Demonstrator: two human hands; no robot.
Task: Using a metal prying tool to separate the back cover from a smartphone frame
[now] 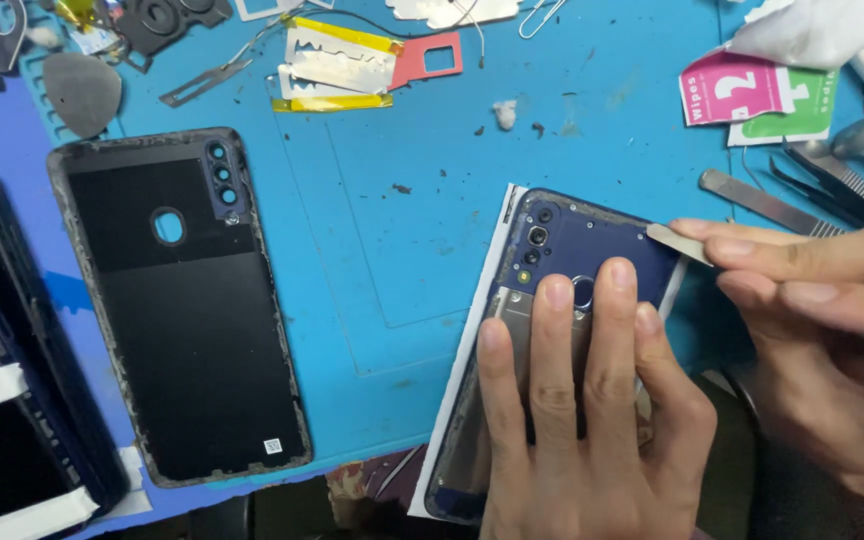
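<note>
Fingers of the left hand are laid flat and spread across the dark blue phone body with its rear cover removed, which is pressed down at the near edge of the blue work mat; nothing is gripped, the hand being kept open and flat. The phone is seen tilted, its camera cluster turned to the far left, and a white paper strip is seen under its left edge. Just to the right, the right hand is closed in a pinch around a thin flat metal pry tool, whose tip is set against the phone's upper right corner. Further left on the mat, well apart from the hands, a detached black phone back cover with a round cut-out and camera holes is laid inside up. At the left border a dark phone with white tape strips is partly seen. Beyond the right hand, metal tweezers and a flat steel spatula are laid, with pink and green wipe sachets behind them. At the far edge, silver and yellow adhesive strips, a grey triangular pick and a red plastic frame are scattered.
</note>
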